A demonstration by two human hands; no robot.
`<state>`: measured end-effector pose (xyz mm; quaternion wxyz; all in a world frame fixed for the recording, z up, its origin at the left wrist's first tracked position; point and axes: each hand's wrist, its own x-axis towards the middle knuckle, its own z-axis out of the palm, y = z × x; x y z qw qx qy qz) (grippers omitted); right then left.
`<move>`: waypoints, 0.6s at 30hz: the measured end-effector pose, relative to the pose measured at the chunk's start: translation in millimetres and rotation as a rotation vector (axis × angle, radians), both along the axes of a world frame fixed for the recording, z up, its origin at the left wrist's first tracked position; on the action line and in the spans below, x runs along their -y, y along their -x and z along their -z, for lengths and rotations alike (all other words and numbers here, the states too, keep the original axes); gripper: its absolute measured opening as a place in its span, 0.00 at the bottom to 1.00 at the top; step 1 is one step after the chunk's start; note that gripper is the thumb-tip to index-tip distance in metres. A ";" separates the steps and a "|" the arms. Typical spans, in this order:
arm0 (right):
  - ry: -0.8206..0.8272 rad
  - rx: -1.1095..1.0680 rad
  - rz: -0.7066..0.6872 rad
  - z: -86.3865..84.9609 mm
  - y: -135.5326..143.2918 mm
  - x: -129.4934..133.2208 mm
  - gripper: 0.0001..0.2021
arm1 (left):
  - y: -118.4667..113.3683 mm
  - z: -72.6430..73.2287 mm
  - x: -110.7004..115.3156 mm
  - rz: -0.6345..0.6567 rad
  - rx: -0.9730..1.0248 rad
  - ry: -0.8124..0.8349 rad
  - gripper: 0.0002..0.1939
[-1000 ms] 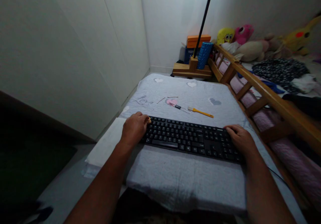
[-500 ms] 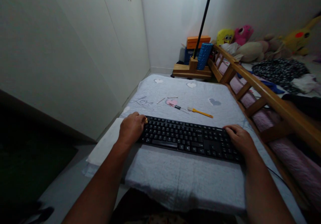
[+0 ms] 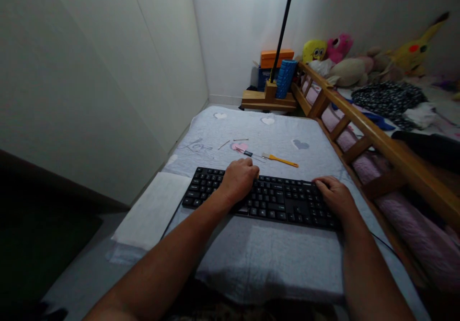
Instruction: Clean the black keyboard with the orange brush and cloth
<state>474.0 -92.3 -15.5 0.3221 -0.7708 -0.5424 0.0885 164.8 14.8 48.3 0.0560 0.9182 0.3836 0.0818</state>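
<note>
A black computer keyboard (image 3: 275, 196) lies lengthwise across the cloth-covered table. My left hand (image 3: 240, 179) is over its middle, fingers closed round a small yellowish piece (image 3: 257, 175); only a bit of it shows, too little to tell its kind. My right hand (image 3: 333, 197) grips the keyboard's right end, thumb along the top edge. Beyond the keyboard lie a small brush (image 3: 282, 160) with a yellow handle, a thin tool (image 3: 247, 153) with a dark middle, and two cotton swabs (image 3: 240, 139), (image 3: 223, 144).
A folded white cloth (image 3: 153, 208) lies at the table's left edge. The keyboard cable (image 3: 388, 248) runs off to the right. A wooden bed rail (image 3: 366, 127) borders the right side, a white cabinet (image 3: 143, 72) the left. A lamp stand (image 3: 271, 91) stands behind the table.
My left hand has moved right along the keyboard, from its left end to the middle, with the yellowish piece. My right hand stays on the right end. The view has shifted slightly.
</note>
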 end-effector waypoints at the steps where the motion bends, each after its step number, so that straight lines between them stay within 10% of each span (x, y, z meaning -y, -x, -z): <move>1: 0.003 -0.001 0.000 -0.2 0.1 -0.1 0.17 | -2.0 1.5 -0.4 0.008 -0.016 0.001 0.13; 18: -0.016 -0.006 0.003 3.3 -1.9 0.2 0.16 | 23.6 -1.5 -9.7 -0.015 -0.105 0.027 0.16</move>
